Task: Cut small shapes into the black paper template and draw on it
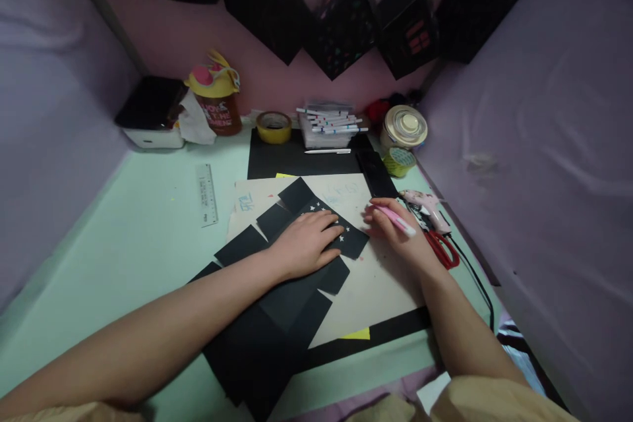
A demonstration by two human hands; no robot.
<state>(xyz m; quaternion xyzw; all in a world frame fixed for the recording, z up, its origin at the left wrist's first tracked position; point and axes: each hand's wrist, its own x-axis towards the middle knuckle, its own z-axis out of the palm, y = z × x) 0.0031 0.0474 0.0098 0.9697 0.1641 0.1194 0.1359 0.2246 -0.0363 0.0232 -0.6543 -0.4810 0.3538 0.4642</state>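
A large piece of black paper with slit, flap-like edges lies slantwise over a whitish board. Small white star shapes dot its far panel. My left hand rests flat on that panel, fingers spread, covering part of the stars. To the right of the paper, above the board, my right hand is closed around a slim pink pen-shaped tool with a whitish end; its tip is not clear.
At right are a glue gun, red-handled scissors, a black phone and tape. Behind stand a box of markers, yellow tape and a bottle. A ruler lies left. Black paper shapes hang overhead.
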